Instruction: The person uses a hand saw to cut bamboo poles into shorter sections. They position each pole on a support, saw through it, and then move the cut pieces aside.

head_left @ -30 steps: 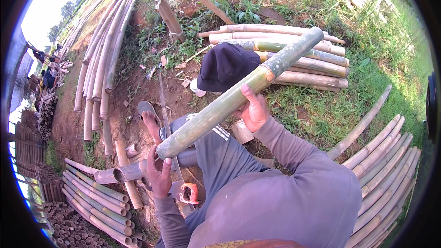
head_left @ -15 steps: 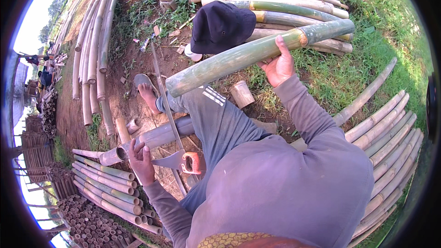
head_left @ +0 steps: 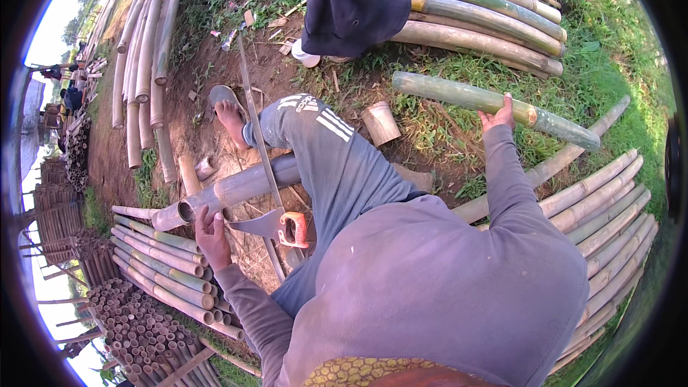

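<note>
Out to the right, my right hand (head_left: pixel 499 115) is closed on a greenish bamboo piece (head_left: pixel 444 92), the thumb at its near side. The piece slants over grass, its right end near a long bamboo pole (head_left: pixel 609 116). My left hand (head_left: pixel 213 238) is empty, fingers apart, beside the hollow end of a dark bamboo length (head_left: pixel 244 185) on the ground. Near my knee lies a handsaw with an orange handle (head_left: pixel 292 229), its blade pointing toward that hand. A long thin flat strip (head_left: pixel 252 111) crosses over the dark length.
Cut bamboo is stacked at the lower left (head_left: pixel 172 272), at the right (head_left: pixel 598 222) and at the top (head_left: pixel 487 11). A dark hat (head_left: pixel 351 14) rests by the top stack, next to a white container (head_left: pixel 304 56). A short bamboo piece (head_left: pixel 381 123) stands near my knee.
My right hand has swung the bamboo piece rightward and away from my knee; its left end now tilts up rather than down. My left hand has shifted slightly, staying empty.
</note>
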The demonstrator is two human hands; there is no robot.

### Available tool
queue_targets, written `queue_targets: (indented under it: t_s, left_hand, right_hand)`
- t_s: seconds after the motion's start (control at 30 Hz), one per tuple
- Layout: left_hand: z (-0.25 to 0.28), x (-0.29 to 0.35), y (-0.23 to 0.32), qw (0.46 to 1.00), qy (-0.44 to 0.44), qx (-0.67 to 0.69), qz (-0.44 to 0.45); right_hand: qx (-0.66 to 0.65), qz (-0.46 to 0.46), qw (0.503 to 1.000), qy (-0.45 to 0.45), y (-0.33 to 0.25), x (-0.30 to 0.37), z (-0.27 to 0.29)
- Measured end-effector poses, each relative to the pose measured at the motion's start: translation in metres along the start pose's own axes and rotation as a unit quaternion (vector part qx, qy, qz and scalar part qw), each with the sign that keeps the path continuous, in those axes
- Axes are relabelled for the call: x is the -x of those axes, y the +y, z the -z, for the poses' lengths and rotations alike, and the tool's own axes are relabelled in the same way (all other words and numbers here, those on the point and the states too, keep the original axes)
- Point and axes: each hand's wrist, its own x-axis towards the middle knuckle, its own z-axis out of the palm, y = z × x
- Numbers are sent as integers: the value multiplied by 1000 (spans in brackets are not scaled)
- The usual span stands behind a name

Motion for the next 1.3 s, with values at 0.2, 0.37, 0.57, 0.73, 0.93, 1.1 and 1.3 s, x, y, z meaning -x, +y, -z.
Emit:
queue_targets:
  t_s: [0.2,0.37,0.57,0.73,0.93,1.1,1.3]
  left_hand:
    - [18,15,20,998,8,-56,3]
    - [42,20,11,998,14,-52,19]
    - [62,43,3,992,23,-105,64]
    - [69,62,9,990,-3,-119,78]
    - [95,90,57,973,5,-196,120]
    - [164,140,30,973,62,-156,160]
    - [194,215,-77,950,126,-150,244]
  right_hand:
    - [22,-10,1000,-6,34,-31,-26]
    - [156,-64,983,-78,50,-87,-61]
    - [371,-43,922,-99,101,-75,-68]
    - [443,6,889,-114,135,-52,-72]
    - [506,169,833,-149,160,-29,-59]
    - [509,330,705,-367,196,27,-44]
    - [446,398,530,-602,201,212,-103]
